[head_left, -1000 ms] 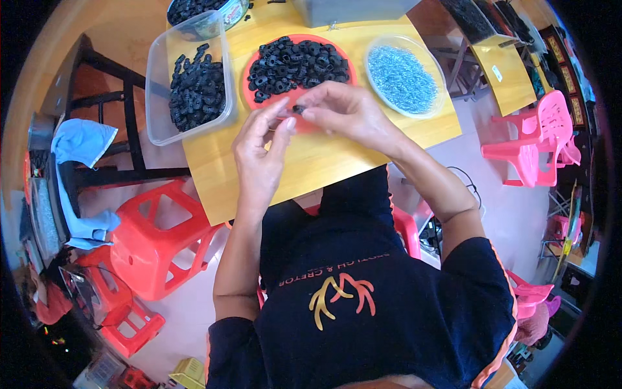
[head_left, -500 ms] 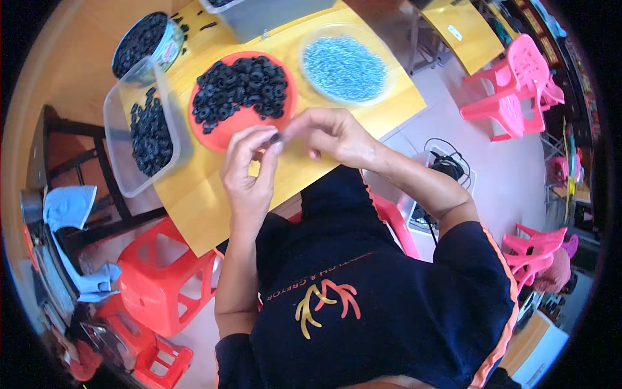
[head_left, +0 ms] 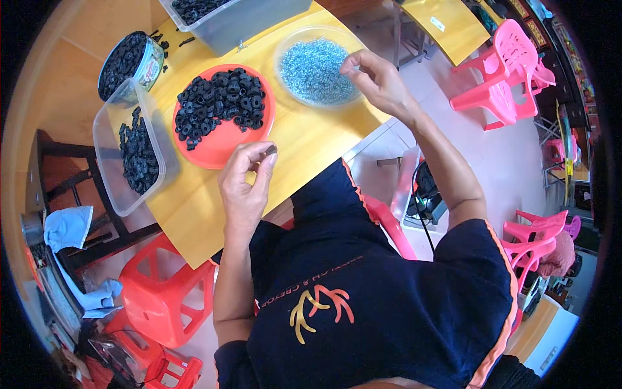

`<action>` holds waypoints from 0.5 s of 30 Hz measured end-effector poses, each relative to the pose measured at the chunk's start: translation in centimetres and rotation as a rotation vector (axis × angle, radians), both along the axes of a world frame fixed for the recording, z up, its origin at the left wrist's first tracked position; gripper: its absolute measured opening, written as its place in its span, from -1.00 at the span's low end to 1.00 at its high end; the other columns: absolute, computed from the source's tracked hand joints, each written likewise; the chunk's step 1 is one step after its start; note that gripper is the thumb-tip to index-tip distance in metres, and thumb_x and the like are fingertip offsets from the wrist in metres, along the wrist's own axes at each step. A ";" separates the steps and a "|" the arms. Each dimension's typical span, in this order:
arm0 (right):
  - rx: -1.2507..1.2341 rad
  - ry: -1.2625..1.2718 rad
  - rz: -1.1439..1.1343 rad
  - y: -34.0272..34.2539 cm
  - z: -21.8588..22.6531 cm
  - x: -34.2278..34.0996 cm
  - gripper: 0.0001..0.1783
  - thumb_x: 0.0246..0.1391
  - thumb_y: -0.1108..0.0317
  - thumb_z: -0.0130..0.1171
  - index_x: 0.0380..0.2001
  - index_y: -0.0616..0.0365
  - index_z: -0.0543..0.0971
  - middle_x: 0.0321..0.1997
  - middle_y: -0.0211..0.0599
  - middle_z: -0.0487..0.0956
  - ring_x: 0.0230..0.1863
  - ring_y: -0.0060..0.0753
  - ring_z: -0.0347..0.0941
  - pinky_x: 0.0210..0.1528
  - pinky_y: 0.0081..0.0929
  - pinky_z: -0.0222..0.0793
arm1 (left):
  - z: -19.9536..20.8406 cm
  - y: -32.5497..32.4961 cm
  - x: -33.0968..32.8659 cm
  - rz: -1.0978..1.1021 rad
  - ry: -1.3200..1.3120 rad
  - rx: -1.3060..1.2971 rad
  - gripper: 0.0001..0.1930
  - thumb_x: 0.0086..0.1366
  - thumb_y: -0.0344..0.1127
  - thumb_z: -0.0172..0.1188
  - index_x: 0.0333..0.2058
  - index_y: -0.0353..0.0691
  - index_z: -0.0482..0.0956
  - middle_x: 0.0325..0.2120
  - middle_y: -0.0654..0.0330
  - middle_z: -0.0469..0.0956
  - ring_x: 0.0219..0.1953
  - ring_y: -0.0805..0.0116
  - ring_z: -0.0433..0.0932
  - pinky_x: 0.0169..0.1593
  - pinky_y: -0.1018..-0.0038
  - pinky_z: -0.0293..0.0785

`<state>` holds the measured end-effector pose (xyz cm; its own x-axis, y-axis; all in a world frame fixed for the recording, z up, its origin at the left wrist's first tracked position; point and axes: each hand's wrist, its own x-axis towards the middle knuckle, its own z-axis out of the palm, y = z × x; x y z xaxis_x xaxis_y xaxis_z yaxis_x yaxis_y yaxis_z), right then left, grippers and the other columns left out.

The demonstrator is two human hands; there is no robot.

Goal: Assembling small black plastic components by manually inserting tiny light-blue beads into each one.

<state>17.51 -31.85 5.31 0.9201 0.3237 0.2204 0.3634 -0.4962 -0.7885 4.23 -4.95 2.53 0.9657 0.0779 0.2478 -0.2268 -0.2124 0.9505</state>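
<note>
Moved right grip (head_left: 382, 81) from left grip (head_left: 245, 185) to clear tub (head_left: 312, 104) of blue pieces (head_left: 310, 70), half-curled, contents impossible to tell; held small black part (head_left: 271, 150) in left grip's thumb-and-finger pinch, near red plate (head_left: 220, 148), above desk (head_left: 191, 220); perhaps risked dropping it by loosening pressure.

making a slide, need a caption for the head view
Left hand holding a small dark part, right hand at a round bowl of blue pieces.
</note>
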 end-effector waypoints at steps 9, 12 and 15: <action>-0.582 -0.448 0.116 2.9 -0.4 2.5 -0.76 -0.05 0.19 0.26 -0.30 -0.01 0.63 -0.19 -0.24 0.53 -0.24 -0.14 0.53 -0.21 -0.24 0.46 | -0.7 -0.3 -0.1 -0.018 0.019 -0.006 -0.85 0.19 -0.55 0.20 -0.23 -0.30 0.56 -0.38 0.21 0.58 -0.38 0.51 0.53 -0.35 0.59 0.42; -0.683 -0.424 0.162 3.0 0.3 2.5 -0.75 -0.07 0.19 0.27 -0.28 -0.01 0.63 -0.25 -0.24 0.52 -0.24 -0.15 0.53 -0.22 -0.24 0.46 | -1.1 0.1 -0.2 -0.007 0.027 0.001 -0.84 0.19 -0.55 0.21 -0.23 -0.30 0.56 -0.38 0.21 0.58 -0.39 0.51 0.53 -0.35 0.58 0.42; -0.714 -0.420 0.169 2.9 1.1 2.0 -0.78 -0.08 0.23 0.26 -0.32 0.02 0.62 -0.28 -0.23 0.51 -0.24 -0.15 0.53 -0.23 -0.23 0.46 | -1.2 0.4 -0.3 0.009 0.035 -0.003 -0.84 0.20 -0.54 0.21 -0.22 -0.30 0.56 -0.39 0.21 0.58 -0.39 0.51 0.53 -0.34 0.58 0.42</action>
